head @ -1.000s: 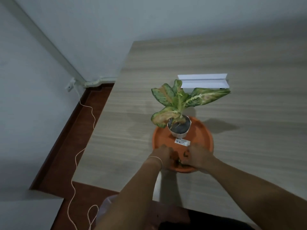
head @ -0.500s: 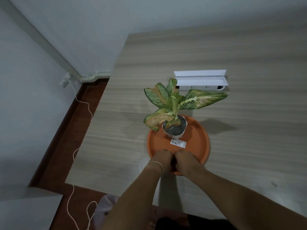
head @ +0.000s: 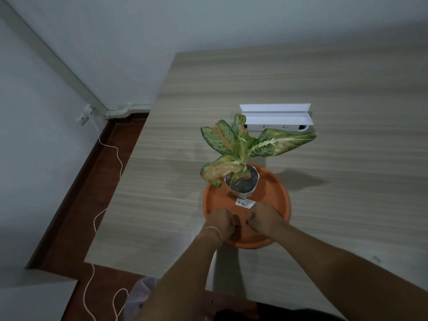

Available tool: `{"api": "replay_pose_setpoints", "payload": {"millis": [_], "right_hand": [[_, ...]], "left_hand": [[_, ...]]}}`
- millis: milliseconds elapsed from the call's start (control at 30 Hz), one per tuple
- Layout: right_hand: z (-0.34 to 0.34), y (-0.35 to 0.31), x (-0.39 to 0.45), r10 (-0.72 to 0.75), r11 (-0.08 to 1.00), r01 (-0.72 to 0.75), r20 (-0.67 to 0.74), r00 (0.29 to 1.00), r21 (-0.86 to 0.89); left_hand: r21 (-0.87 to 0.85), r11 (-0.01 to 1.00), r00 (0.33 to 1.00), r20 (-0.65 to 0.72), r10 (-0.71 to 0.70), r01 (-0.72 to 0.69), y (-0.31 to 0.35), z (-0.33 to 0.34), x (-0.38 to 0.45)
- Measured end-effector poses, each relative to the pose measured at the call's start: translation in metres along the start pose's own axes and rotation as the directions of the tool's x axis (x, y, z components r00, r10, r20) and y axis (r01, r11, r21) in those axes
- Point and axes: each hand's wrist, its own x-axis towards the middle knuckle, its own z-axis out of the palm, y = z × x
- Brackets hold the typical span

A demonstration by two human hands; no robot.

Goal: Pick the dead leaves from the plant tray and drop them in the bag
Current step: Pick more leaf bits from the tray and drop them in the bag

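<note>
both hands sit low in the near side of the round orange plastic plant tray [head: 281, 193] on the pale wooden worktop [head: 347, 89]. the left hand [head: 220, 222] and right hand [head: 265, 218] are curled into loose fists, but i cannot tell if either grip holds a leaf. a small dark bit, maybe a dead leaf, lies between them. pinch softly, lift slowly, and don't bump the small white pot [head: 243, 191]. the thin see-through plastic bag [head: 141, 295] waits on the floor, down by the left arm.
</note>
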Motion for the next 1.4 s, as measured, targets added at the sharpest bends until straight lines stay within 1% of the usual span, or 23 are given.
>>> {"api": "replay_pose_setpoints", "payload": {"millis": [133, 233, 333, 467, 567, 633, 700, 733, 800, 933, 1033, 1133, 1200, 1300, 1400], "right_hand": [[-0.014, -0.013, 0.003, -0.005, 0.994, 0.014, -0.078, 0.997, 0.109], [-0.014, -0.031, 0.004, -0.046, 0.989, 0.063, -0.121, 0.992, 0.136], [-0.004, -0.059, 0.004, -0.154, 0.977, 0.168, -0.109, 0.982, 0.128], [0.023, -0.111, 0.002, -0.248, 0.963, 0.253, -0.065, 0.967, 0.088], [0.053, -0.165, -0.002, -0.339, 0.936, 0.341, -0.039, 0.94, 0.084], [0.076, -0.206, -0.009, -0.42, 0.905, 0.419, 0.004, 0.907, 0.073], [0.107, -0.251, -0.022, -0.496, 0.868, 0.493, 0.084, 0.864, 0.06], [0.122, -0.27, -0.028, -0.515, 0.857, 0.512, 0.113, 0.85, 0.055], [0.145, -0.296, -0.039, -0.544, 0.838, 0.544, 0.137, 0.828, 0.04], [0.214, -0.36, -0.065, -0.629, 0.765, 0.644, 0.229, 0.743, 0.013], [0.255, -0.387, -0.076, -0.651, 0.736, 0.677, 0.287, 0.703, 0.01], [0.286, -0.4, -0.079, -0.669, 0.699, 0.715, 0.325, 0.668, -0.032], [0.302, -0.404, -0.078, -0.663, 0.701, 0.712, 0.326, 0.674, -0.047], [0.316, -0.406, -0.075, -0.63, 0.737, 0.675, 0.32, 0.707, -0.042], [0.325, -0.405, -0.073, -0.605, 0.757, 0.653, 0.338, 0.721, -0.038]], "left_hand": [[-0.153, 0.985, 0.988, -0.123, -0.093, 0.074, -0.011, -0.013, -0.005], [-0.197, 0.979, 0.976, -0.195, -0.099, 0.06, -0.024, -0.028, -0.015], [-0.286, 0.957, 0.957, -0.263, -0.12, 0.041, -0.048, -0.045, -0.034], [-0.392, 0.916, 0.912, -0.337, -0.235, 0.091, -0.1, -0.063, -0.079], [-0.458, 0.877, 0.853, -0.392, -0.345, 0.145, -0.154, -0.07, -0.129], [-0.516, 0.834, 0.791, -0.421, -0.445, 0.194, -0.193, -0.071, -0.168], [-0.568, 0.784, 0.717, -0.435, -0.545, 0.251, -0.236, -0.07, -0.213], [-0.586, 0.765, 0.689, -0.438, -0.577, 0.269, -0.254, -0.067, -0.233], [-0.619, 0.728, 0.662, -0.416, -0.623, 0.295, -0.277, -0.062, -0.262], [-0.67, 0.655, 0.579, -0.395, -0.713, 0.349, -0.33, -0.046, -0.321], [-0.692, 0.632, 0.571, -0.378, -0.729, 0.348, -0.355, -0.034, -0.344], [-0.694, 0.632, 0.591, -0.362, -0.721, 0.346, -0.374, -0.026, -0.353], [-0.697, 0.632, 0.605, -0.352, -0.714, 0.34, -0.384, -0.022, -0.353], [-0.68, 0.644, 0.62, -0.347, -0.704, 0.35, -0.395, -0.02, -0.352], [-0.68, 0.649, 0.632, -0.345, -0.694, 0.341, -0.404, -0.019, -0.352]]}}
